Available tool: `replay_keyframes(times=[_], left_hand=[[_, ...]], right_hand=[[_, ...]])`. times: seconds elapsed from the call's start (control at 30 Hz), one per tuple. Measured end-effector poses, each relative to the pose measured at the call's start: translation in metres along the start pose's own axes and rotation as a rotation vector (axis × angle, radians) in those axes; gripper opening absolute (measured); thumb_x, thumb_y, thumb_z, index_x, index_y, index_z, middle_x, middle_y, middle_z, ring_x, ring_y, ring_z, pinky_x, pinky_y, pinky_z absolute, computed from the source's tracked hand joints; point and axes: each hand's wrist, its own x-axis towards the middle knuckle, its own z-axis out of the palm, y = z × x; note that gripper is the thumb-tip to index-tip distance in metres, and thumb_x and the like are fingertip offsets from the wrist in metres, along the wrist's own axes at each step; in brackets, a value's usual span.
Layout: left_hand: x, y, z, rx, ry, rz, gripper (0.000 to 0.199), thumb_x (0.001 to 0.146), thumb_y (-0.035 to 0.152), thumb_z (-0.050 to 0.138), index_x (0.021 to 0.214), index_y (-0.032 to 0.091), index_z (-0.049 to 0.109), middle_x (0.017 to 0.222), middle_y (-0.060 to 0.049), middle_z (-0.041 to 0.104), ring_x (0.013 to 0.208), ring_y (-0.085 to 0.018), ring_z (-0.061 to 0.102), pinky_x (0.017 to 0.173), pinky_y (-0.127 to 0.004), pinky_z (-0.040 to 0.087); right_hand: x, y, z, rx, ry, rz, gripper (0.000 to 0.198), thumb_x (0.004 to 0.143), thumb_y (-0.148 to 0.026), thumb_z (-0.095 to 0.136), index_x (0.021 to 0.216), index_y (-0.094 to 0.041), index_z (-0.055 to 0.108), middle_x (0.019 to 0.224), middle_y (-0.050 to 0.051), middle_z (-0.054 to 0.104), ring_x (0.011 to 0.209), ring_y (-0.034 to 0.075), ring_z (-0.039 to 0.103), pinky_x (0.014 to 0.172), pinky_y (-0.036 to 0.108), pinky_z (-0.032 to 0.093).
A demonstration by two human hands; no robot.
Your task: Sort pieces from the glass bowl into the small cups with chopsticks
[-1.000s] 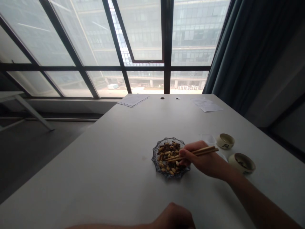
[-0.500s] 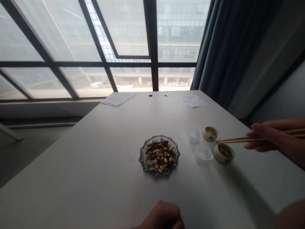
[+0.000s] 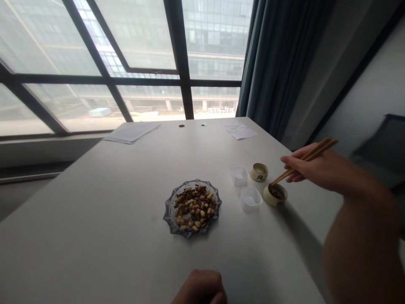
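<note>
My right hand grips a pair of chopsticks, which slant down to the left. Their tips reach the near small ceramic cup, at its inner left rim, and dark bits lie inside that cup. Whether the tips pinch anything I cannot make out. A second ceramic cup with a dark character on its side stands just behind. At the bottom edge my left hand rests curled on the table, nothing visible in it. In front of it sits a scalloped glass dish of mixed nuts and dark seeds.
Two clear plastic containers stand left of the cups on the white table. Paper stacks lie at the far left, loose sheets at the far right. Windows and a dark curtain are beyond the table.
My right hand has tilted the chopsticks from nearly level to steeply slanted, bringing their tips into the near cup. The whole view has shifted to the right. My left hand stays curled.
</note>
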Motion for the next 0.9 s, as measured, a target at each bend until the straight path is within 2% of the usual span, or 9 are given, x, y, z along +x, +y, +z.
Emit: replay_keyframes(times=[0.07, 0.13, 0.2, 0.33, 0.43, 0.5, 0.6, 0.7, 0.9], left_hand=[[0.004, 0.007, 0.0, -0.03, -0.006, 0.014, 0.064, 0.103, 0.07, 0.04, 0.067, 0.017, 0.048, 0.06, 0.001, 0.04, 0.057, -0.011, 0.038, 0.053, -0.024, 0.028], [0.008, 0.013, 0.0, -0.066, -0.023, 0.038, 0.066, 0.102, 0.071, 0.04, 0.066, 0.017, 0.049, 0.059, 0.0, 0.041, 0.056, -0.011, 0.039, 0.053, -0.024, 0.028], [0.011, 0.016, 0.001, -0.087, -0.006, 0.051, 0.067, 0.102, 0.072, 0.041, 0.065, 0.017, 0.05, 0.059, 0.0, 0.043, 0.056, -0.01, 0.04, 0.053, -0.024, 0.027], [0.012, 0.014, 0.002, -0.116, -0.002, -0.001, 0.072, 0.097, 0.079, 0.043, 0.063, 0.017, 0.051, 0.059, 0.0, 0.046, 0.055, -0.01, 0.042, 0.053, -0.023, 0.029], [0.011, 0.01, 0.001, -0.123, -0.004, -0.043, 0.074, 0.092, 0.084, 0.046, 0.061, 0.017, 0.051, 0.058, 0.001, 0.045, 0.054, -0.01, 0.04, 0.054, -0.024, 0.029], [0.01, 0.008, 0.0, -0.125, -0.007, -0.068, 0.074, 0.091, 0.085, 0.047, 0.06, 0.017, 0.051, 0.057, 0.002, 0.043, 0.053, -0.01, 0.038, 0.053, -0.024, 0.029], [0.009, 0.005, 0.0, -0.12, -0.01, -0.078, 0.075, 0.089, 0.087, 0.047, 0.06, 0.018, 0.051, 0.056, 0.001, 0.043, 0.054, -0.01, 0.04, 0.053, -0.023, 0.03], [0.008, -0.001, 0.002, -0.116, -0.009, -0.075, 0.076, 0.087, 0.089, 0.046, 0.061, 0.018, 0.053, 0.057, 0.001, 0.044, 0.055, -0.011, 0.041, 0.054, -0.023, 0.033], [0.009, -0.009, 0.006, -0.106, -0.021, -0.094, 0.081, 0.081, 0.096, 0.043, 0.057, 0.019, 0.048, 0.053, 0.003, 0.038, 0.053, -0.01, 0.038, 0.055, -0.024, 0.033]], right_hand=[[-0.004, -0.009, 0.008, 0.017, 0.056, -0.059, 0.033, 0.091, -0.051, 0.073, 0.089, -0.018, 0.079, 0.079, 0.016, 0.08, 0.07, 0.031, 0.079, 0.059, 0.036, 0.062], [-0.011, -0.024, 0.023, 0.067, 0.022, -0.158, 0.037, 0.092, -0.054, 0.071, 0.09, -0.018, 0.08, 0.081, 0.014, 0.08, 0.071, 0.028, 0.079, 0.058, 0.032, 0.061], [-0.02, -0.041, 0.046, 0.141, -0.134, -0.287, 0.038, 0.094, -0.055, 0.069, 0.088, -0.018, 0.08, 0.078, 0.01, 0.08, 0.07, 0.024, 0.078, 0.059, 0.028, 0.06], [-0.036, -0.064, 0.105, 0.145, -0.596, -0.505, 0.033, 0.098, -0.043, 0.066, 0.081, -0.018, 0.08, 0.078, 0.004, 0.078, 0.072, 0.018, 0.073, 0.064, 0.024, 0.053], [-0.043, -0.065, 0.145, 0.148, -0.751, -0.534, 0.03, 0.098, -0.036, 0.067, 0.078, -0.016, 0.079, 0.071, 0.002, 0.074, 0.066, 0.014, 0.065, 0.06, 0.022, 0.046], [-0.044, -0.062, 0.162, 0.178, -0.77, -0.528, 0.03, 0.098, -0.034, 0.067, 0.075, -0.015, 0.077, 0.067, 0.0, 0.071, 0.064, 0.012, 0.061, 0.059, 0.022, 0.044], [-0.044, -0.059, 0.17, 0.253, -0.689, -0.523, 0.032, 0.099, -0.034, 0.065, 0.076, -0.015, 0.076, 0.072, 0.002, 0.073, 0.067, 0.013, 0.063, 0.063, 0.022, 0.045], [-0.04, -0.06, 0.162, 0.286, -0.627, -0.477, 0.033, 0.101, -0.036, 0.062, 0.081, -0.014, 0.077, 0.076, 0.004, 0.076, 0.069, 0.015, 0.067, 0.062, 0.023, 0.047], [-0.037, -0.062, 0.151, 0.219, -0.668, -0.407, 0.034, 0.1, -0.036, 0.063, 0.077, -0.014, 0.076, 0.072, 0.004, 0.076, 0.066, 0.016, 0.069, 0.059, 0.024, 0.047]])
